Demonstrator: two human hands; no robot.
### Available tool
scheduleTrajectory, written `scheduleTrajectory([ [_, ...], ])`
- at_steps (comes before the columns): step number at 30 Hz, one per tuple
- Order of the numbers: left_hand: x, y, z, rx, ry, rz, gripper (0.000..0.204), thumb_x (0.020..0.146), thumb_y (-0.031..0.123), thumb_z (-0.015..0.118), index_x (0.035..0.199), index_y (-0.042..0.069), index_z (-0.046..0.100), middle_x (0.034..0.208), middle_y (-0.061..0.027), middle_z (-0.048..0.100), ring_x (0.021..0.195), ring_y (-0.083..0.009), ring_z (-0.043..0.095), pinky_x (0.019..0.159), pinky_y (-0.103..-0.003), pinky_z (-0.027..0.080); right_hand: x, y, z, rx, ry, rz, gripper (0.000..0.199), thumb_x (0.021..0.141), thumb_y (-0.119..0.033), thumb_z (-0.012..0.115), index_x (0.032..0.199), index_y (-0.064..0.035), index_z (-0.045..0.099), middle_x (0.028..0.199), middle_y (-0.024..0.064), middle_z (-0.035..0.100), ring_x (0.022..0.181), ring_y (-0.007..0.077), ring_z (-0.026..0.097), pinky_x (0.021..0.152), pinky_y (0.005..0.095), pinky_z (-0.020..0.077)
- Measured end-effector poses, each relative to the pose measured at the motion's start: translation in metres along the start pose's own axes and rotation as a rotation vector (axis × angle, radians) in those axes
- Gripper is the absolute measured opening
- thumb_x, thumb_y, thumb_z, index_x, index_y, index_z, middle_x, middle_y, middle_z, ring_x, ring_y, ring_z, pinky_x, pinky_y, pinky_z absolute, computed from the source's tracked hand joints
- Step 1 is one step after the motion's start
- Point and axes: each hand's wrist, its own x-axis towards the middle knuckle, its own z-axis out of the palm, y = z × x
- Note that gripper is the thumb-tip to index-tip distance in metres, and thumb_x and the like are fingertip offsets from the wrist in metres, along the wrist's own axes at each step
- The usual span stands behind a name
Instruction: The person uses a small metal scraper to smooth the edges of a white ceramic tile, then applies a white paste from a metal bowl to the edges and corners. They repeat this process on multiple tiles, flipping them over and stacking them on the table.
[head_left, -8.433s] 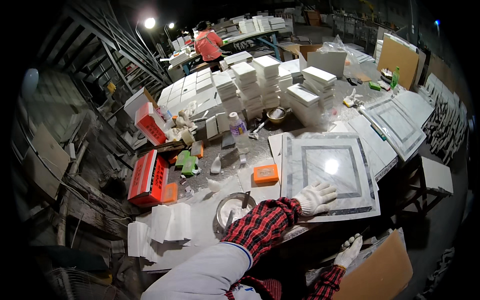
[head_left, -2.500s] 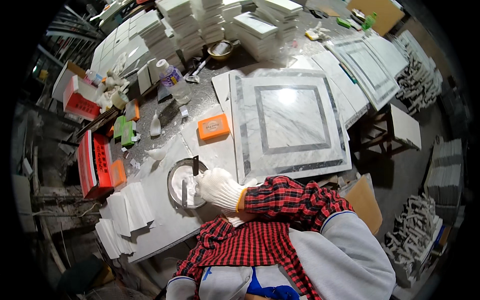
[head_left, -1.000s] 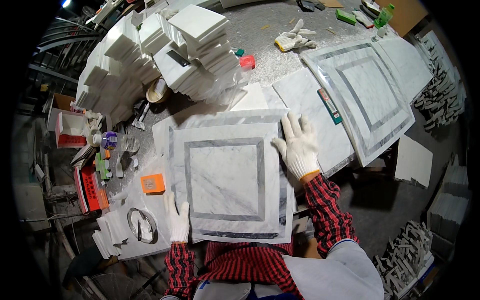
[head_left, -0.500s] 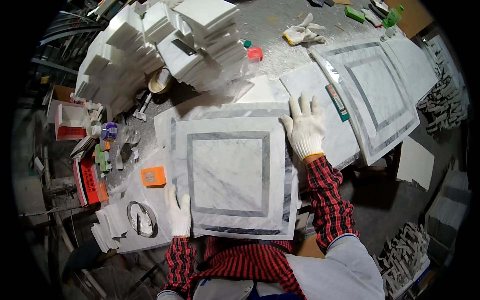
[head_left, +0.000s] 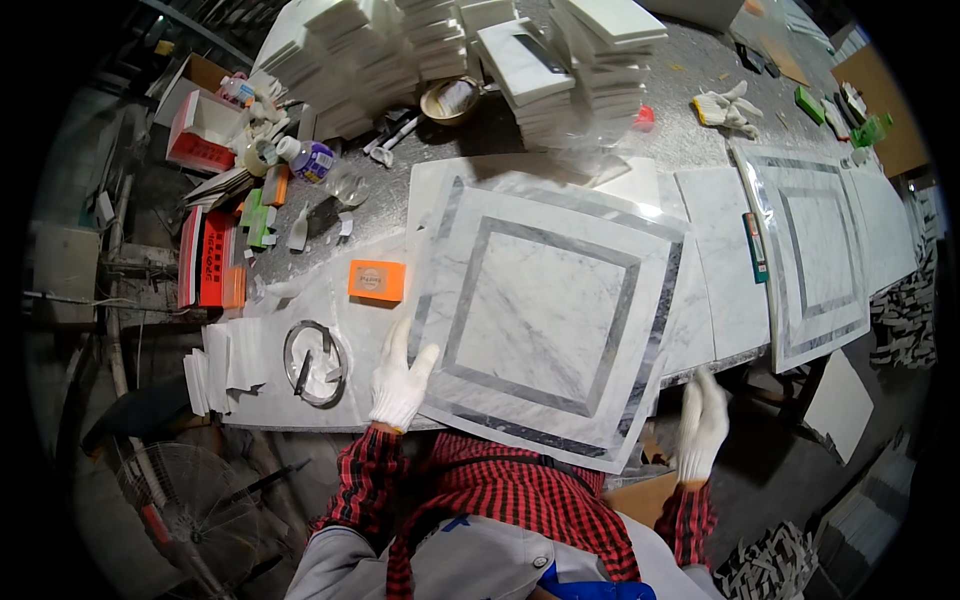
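"Marble panel (head_left: 540, 318): what changed?"

"Right hand (head_left: 703, 425): lowered clear, fingers too blurred to judge. Left hand (head_left: 400, 385): at panel's left edge, thumb apart. Beyond: panel turned askew over pale slabs (head_left: 730, 290), left to one hand."

a panel (head_left: 535, 315) lies on the table (head_left: 690, 150), the left hand (head_left: 400, 382) at its left edge, the right hand (head_left: 703, 430) apart on its right. left of it sits a box (head_left: 377, 281), with a bowl (head_left: 344, 365) before it and a bottle (head_left: 318, 163) behind. tile stacks (head_left: 622, 85) stand behind the panel; right lies another panel (head_left: 818, 250).
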Motion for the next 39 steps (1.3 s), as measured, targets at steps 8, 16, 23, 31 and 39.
scheduleTrajectory([
  [8,-0.001,-0.006,-0.001,-0.129,0.009,-0.097,0.062,0.091,0.039,0.065,0.143,0.009,0.049,0.14,-0.0236,0.051,0.129,-0.0385,0.048,0.108,-0.045,0.038,-0.051,-0.026,0.027,0.156,-0.133,0.392,0.049,0.099,-0.026,0.055,0.137,0.004,0.05,0.13,0.0209,0.054,0.116,0.0304,0.057,0.102,0.0372,0.0432],
  [16,-0.055,-0.005,0.008,-0.153,0.031,-0.146,0.06,0.088,0.042,0.068,0.136,0.009,0.055,0.131,-0.0218,0.056,0.121,-0.0391,0.052,0.104,-0.046,0.041,-0.041,-0.005,0.019,-0.154,-0.124,0.223,0.045,0.098,-0.025,0.056,0.137,-0.0038,0.053,0.127,0.0187,0.053,0.113,0.0297,0.057,0.095,0.0372,0.0474],
  [23,-0.079,-0.032,0.012,-0.314,0.01,-0.28,0.069,0.087,0.04,0.07,0.142,0.006,0.046,0.132,-0.0229,0.054,0.118,-0.0371,0.056,0.101,-0.044,0.045,-0.032,0.006,0.003,0.041,-0.151,0.331,0.051,0.1,-0.028,0.051,0.14,0.0033,0.048,0.142,0.0206,0.053,0.132,0.0289,0.05,0.109,0.0367,0.0375],
  [31,-0.12,-0.031,0.007,-0.288,-0.246,-0.53,0.091,0.087,0.054,0.062,0.155,0.008,0.022,0.143,-0.0268,0.049,0.133,-0.0427,0.047,0.11,-0.044,0.037,-0.046,-0.02,0.005,0.11,-0.317,0.502,0.063,0.102,-0.031,0.048,0.155,-0.0039,0.026,0.145,0.0112,0.049,0.101,0.0192,0.055,0.09,0.0305,0.044],
  [39,-0.124,-0.033,-0.027,-0.964,-0.114,-0.403,0.071,0.094,0.017,0.066,0.151,-0.002,0.03,0.101,-0.0088,0.066,0.086,-0.0076,0.06,0.07,-0.022,0.049,-0.039,-0.04,-0.036,0.28,-0.288,0.326,0.059,0.101,-0.022,0.048,0.151,0.0052,0.031,0.154,0.0208,0.038,0.14,0.0263,0.04,0.114,0.0346,0.03],
])
